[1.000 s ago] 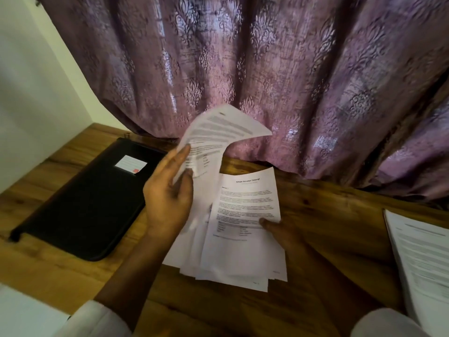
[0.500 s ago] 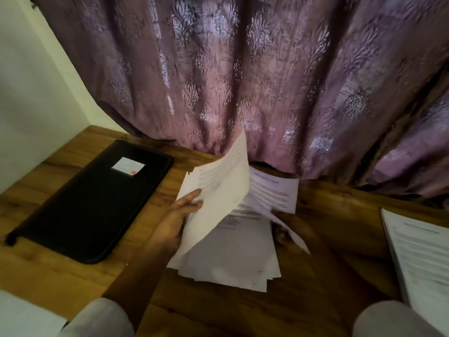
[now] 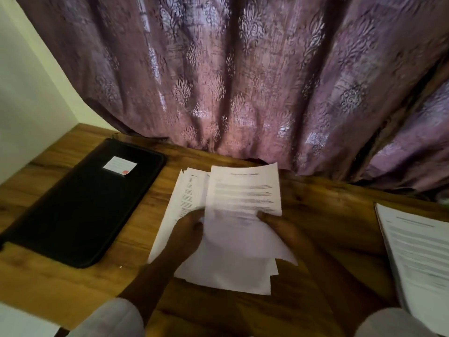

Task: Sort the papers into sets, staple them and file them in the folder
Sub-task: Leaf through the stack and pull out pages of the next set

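Printed text too blurred to read; left hand (image 3: 188, 229) and right hand (image 3: 279, 223) each pinch 1 sheet (image 3: 243, 200) above loose papers (image 3: 218, 276); black folder (image 3: 82, 203) left of hands on counter (image 3: 328, 215).

Grainy, faintly glossy wood table (image 3: 335, 215); matt black folder (image 3: 80, 203); thin white papers (image 3: 243, 190); shimmering woven curtain (image 3: 243, 81).

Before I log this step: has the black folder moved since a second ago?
No. The black folder lies at the same spot by the wooden table's left edge.
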